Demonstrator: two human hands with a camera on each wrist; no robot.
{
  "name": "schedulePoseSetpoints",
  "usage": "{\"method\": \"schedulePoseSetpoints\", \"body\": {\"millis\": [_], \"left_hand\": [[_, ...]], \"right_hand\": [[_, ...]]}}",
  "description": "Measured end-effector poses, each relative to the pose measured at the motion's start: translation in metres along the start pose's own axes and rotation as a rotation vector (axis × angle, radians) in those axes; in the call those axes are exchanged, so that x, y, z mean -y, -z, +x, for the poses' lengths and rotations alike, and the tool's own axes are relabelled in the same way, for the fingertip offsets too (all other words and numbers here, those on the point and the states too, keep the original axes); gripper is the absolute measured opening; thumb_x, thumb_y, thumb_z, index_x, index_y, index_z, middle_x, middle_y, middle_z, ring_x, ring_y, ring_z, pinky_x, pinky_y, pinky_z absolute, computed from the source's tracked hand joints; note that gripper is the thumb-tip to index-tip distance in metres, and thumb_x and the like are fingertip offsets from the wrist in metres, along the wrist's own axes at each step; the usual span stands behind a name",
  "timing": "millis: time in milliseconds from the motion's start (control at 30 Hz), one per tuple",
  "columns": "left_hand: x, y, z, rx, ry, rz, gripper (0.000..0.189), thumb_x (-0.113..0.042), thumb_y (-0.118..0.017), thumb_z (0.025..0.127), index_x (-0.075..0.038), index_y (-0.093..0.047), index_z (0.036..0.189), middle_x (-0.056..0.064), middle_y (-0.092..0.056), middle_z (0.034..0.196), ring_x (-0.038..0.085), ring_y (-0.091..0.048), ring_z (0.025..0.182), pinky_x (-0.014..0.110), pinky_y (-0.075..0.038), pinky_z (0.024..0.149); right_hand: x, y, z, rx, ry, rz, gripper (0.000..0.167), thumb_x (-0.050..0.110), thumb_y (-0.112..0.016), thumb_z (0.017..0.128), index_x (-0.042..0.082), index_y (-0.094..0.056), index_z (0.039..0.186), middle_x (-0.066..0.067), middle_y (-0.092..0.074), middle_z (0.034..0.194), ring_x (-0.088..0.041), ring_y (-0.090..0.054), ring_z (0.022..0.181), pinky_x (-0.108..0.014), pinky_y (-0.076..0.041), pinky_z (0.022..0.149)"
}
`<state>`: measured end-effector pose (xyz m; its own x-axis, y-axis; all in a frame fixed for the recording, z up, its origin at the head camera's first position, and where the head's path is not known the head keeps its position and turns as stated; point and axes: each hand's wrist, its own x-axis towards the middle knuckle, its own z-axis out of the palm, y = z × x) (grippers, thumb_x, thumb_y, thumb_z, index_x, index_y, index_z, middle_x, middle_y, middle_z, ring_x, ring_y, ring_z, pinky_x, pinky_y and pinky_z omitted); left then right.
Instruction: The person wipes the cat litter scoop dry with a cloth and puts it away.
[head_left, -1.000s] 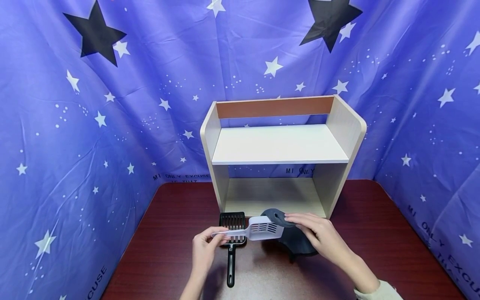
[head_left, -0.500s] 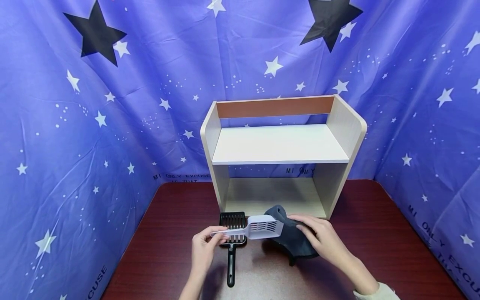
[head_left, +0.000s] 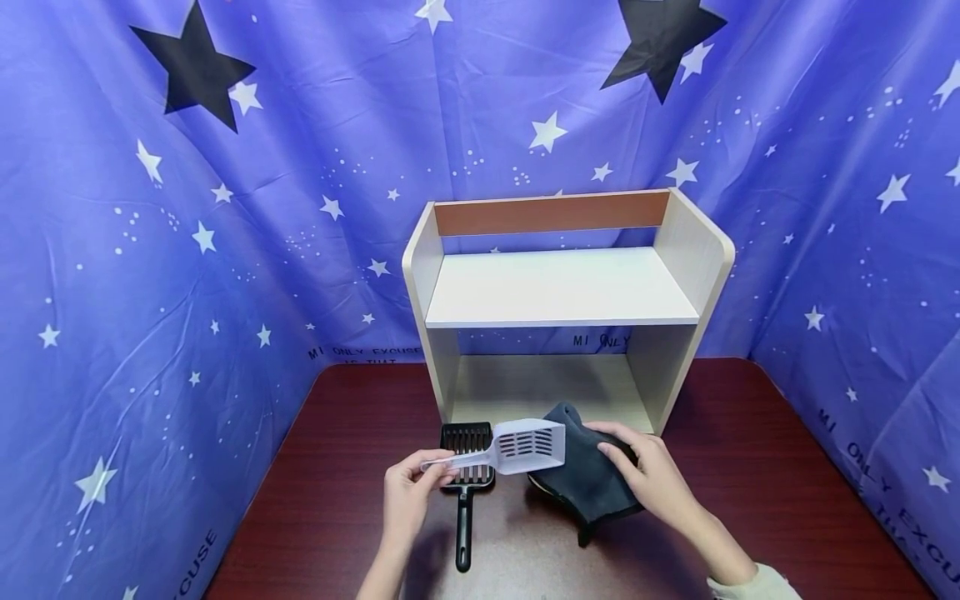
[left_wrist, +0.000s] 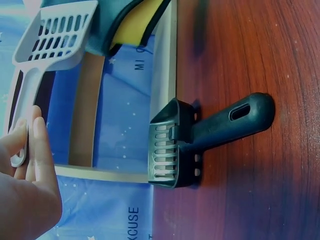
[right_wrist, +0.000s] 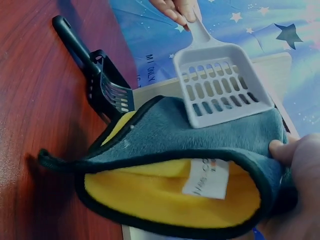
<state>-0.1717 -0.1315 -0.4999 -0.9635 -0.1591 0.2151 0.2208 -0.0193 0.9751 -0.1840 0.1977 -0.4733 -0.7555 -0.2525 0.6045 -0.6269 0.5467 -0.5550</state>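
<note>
My left hand (head_left: pixel 407 496) pinches the end of the handle of a white slotted litter scoop (head_left: pixel 531 446), held up over the table. In my right hand (head_left: pixel 651 468) is a grey cloth (head_left: pixel 588 475) with a yellow underside, dark edging and a white tag; thumb and fingers grip it. The right wrist view shows the cloth (right_wrist: pixel 165 131) folded over, with the scoop's basket (right_wrist: pixel 220 85) overlapping its upper side. A second litter scoop, black (head_left: pixel 465 492), lies on the table between the hands, handle toward me. The left wrist view shows its slotted basket and handle (left_wrist: pixel 225 125) too.
A pale wooden two-tier shelf (head_left: pixel 562 287) stands on the table behind the scoops. The dark red wooden table (head_left: pixel 315 500) extends to both sides. Blue star-patterned curtains (head_left: pixel 187 275) enclose the back and sides.
The cloth has come away from around the white scoop's front edge and now hangs more spread out beside it. The white scoop has tilted up slightly. The black scoop has stayed put.
</note>
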Motion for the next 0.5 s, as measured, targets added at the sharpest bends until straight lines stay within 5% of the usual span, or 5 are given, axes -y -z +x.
{"method": "schedulePoseSetpoints", "body": {"millis": [500], "left_hand": [[0.0006, 0.0006, 0.0033, 0.007, 0.078, -0.091, 0.021, 0.011, -0.063, 0.089, 0.024, -0.063, 0.106, 0.016, -0.076, 0.081, 0.005, -0.073, 0.07, 0.018, -0.062, 0.068]], "right_hand": [[-0.0097, -0.0012, -0.0067, -0.015, -0.153, 0.012, 0.028, 0.0, -0.067, 0.091, 0.014, -0.072, 0.114, -0.004, -0.077, 0.103, 0.009, -0.062, 0.096, -0.001, -0.043, 0.081]]}}
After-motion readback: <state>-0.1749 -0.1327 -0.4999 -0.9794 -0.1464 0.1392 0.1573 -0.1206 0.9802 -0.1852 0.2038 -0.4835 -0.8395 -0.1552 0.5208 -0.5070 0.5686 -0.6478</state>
